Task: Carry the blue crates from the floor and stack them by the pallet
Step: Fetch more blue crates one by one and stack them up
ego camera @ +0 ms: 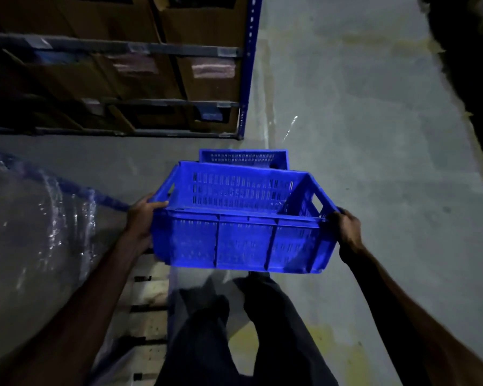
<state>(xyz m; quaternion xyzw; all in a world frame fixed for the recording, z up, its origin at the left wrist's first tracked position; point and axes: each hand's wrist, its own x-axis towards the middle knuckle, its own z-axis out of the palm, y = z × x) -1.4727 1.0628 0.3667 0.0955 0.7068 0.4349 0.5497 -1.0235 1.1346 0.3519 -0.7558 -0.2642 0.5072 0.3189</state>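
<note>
A blue slotted plastic crate hangs in the air between the two hands, in front of the person's dark trousers and above the grey concrete floor. The left hand wraps the crate's left end at the rim, thumb lying over the top edge beside the handle cut-out, fingers curled under and out of sight. The right hand is closed around the rim at the right end, by the other handle opening.

The crate's long axis runs left to right across the view, from one hand to the other, its open mouth facing up and tipped a little away from the person, so the far inner wall shows. It looks empty, though the light is dim.

Just beyond it a second blue crate sits lower down, probably on the floor, its long side parallel to the held one. To the left lies a stretch-wrapped load on a wooden pallet. Farther off, blue steel racking carries cardboard boxes.
</note>
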